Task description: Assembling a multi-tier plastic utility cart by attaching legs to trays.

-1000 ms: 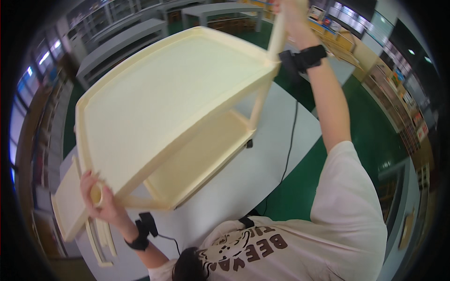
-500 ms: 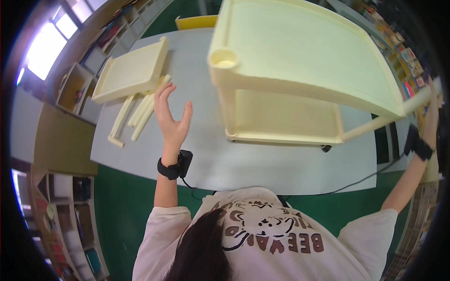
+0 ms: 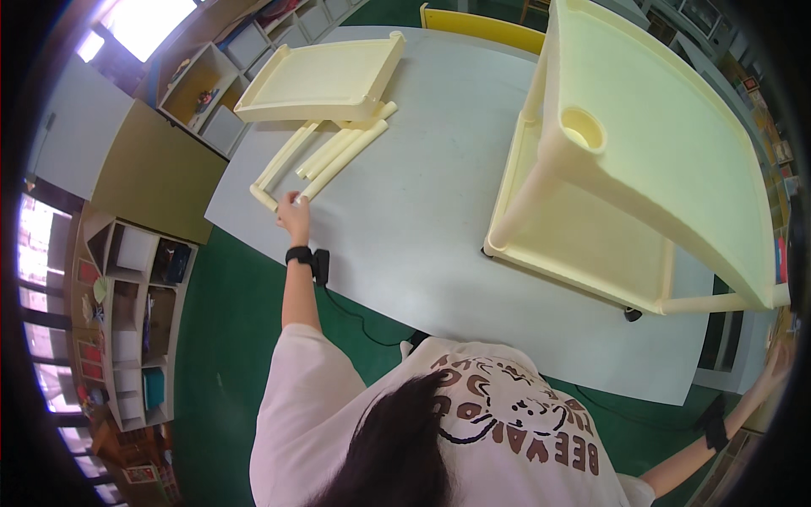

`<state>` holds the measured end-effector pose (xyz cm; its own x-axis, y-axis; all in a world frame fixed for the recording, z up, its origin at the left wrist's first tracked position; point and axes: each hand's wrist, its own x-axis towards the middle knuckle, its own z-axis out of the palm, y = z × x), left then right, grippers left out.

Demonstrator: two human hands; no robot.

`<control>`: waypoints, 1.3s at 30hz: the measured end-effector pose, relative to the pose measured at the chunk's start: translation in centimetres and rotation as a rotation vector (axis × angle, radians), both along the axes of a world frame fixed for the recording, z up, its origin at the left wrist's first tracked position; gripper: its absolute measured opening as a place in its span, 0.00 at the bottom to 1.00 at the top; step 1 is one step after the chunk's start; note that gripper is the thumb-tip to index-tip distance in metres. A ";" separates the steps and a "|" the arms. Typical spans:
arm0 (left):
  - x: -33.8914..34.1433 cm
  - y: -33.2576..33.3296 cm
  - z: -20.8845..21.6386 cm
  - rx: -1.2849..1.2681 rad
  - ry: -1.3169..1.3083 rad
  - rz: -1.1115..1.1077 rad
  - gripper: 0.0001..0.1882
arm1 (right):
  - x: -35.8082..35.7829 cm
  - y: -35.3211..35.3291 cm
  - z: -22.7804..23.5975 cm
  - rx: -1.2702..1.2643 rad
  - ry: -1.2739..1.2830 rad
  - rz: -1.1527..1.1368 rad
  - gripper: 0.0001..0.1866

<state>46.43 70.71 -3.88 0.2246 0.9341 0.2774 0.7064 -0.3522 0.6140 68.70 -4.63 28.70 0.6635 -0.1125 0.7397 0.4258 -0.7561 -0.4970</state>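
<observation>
Two straight cream plastic tubes (image 3: 345, 159) and a bent cream tube (image 3: 279, 165) lie at the left of the table, partly under a cream plastic tray (image 3: 325, 76). My left hand (image 3: 294, 218) reaches the near end of the longer straight tube, its fingers curled round that end. To the right stands a cream two-tier cart (image 3: 667, 144), with a round socket (image 3: 583, 128) in the corner of its upper tray. Low at the right rim is my right hand (image 3: 775, 372), below the cart's side bar; its fingers are too dim to make out.
A grey-white table (image 3: 422, 194) carries everything. Behind it is a yellow chair back (image 3: 481, 29). Open shelves (image 3: 139, 329) line the left side above a green floor (image 3: 228, 380). A black cable (image 3: 359, 321) runs from my left wrist band.
My left hand has gone from spread fingers in the air to the tube's end. My right hand has dropped lower at the right rim. The view has swung left.
</observation>
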 end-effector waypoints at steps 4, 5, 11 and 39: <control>2.4 3.2 -1.5 0.009 -0.049 0.025 0.19 | 2.6 -10.2 -1.7 -0.002 -0.002 -0.033 0.17; 3.1 3.4 -2.0 -0.011 0.061 -0.032 0.20 | 2.4 -11.5 -2.0 0.000 0.002 -0.043 0.17; 3.5 2.5 -4.1 -0.148 0.497 -0.121 0.39 | -0.9 -10.5 -2.3 0.010 0.171 -0.048 0.20; 2.8 -8.8 12.6 0.148 -0.199 -0.534 0.23 | -2.3 11.8 0.5 -0.221 0.035 0.297 0.12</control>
<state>49.27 61.89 8.76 0.5837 0.6542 0.4810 0.2838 -0.7194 0.6340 66.38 7.18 29.21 0.6690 0.2482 0.7006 0.6279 -0.6930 -0.3541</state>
